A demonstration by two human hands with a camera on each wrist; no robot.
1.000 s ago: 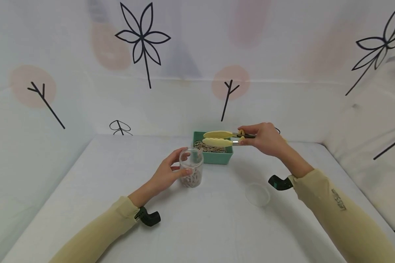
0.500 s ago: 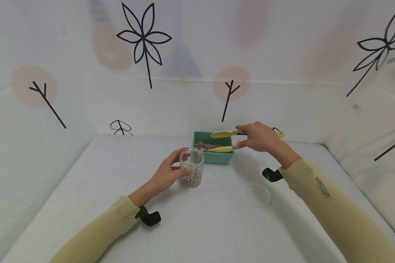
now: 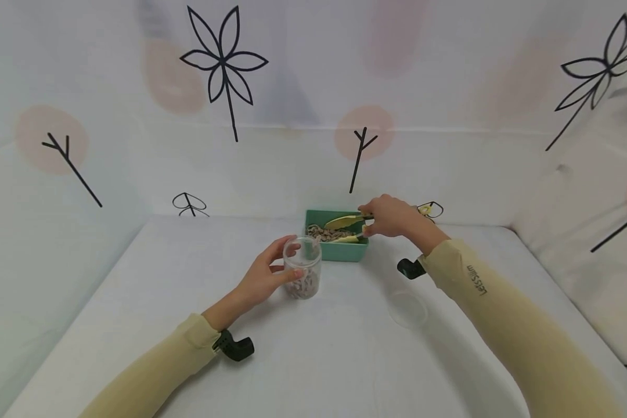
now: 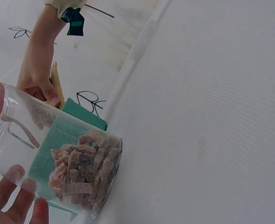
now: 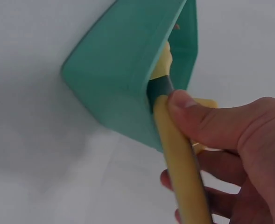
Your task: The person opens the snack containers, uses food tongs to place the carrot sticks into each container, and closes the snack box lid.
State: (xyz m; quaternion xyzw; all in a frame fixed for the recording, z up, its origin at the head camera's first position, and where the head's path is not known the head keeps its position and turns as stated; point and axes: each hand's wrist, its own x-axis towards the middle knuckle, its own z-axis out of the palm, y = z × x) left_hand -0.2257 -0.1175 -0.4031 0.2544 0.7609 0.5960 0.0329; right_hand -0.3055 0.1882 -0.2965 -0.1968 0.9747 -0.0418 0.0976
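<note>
My left hand (image 3: 261, 277) grips a clear jar (image 3: 303, 284), its thumb and fingers round the sides. In the left wrist view the jar (image 4: 20, 140) holds brownish-grey strips (image 4: 83, 170) near its base, with one strip higher up by the mouth. A green box (image 3: 342, 252) behind the jar contains similar pieces (image 3: 321, 233). Over the box's right side my right hand (image 3: 392, 216) holds yellow tongs (image 3: 345, 221), their tips spread inside the box. The right wrist view shows the thumb pressed on the tongs' yellow handle (image 5: 177, 154) beside the box wall (image 5: 123, 65).
A clear round lid (image 3: 407, 309) lies on the white table (image 3: 313, 371), right of the jar. Behind the table hangs a pale cloth (image 3: 287, 168) printed with flowers and twigs. Each wrist wears a dark camera mount.
My right hand has moved left and slightly down, taking the tongs from above the box into it, and their tips have spread apart. My left hand and the jar have stayed in place.
</note>
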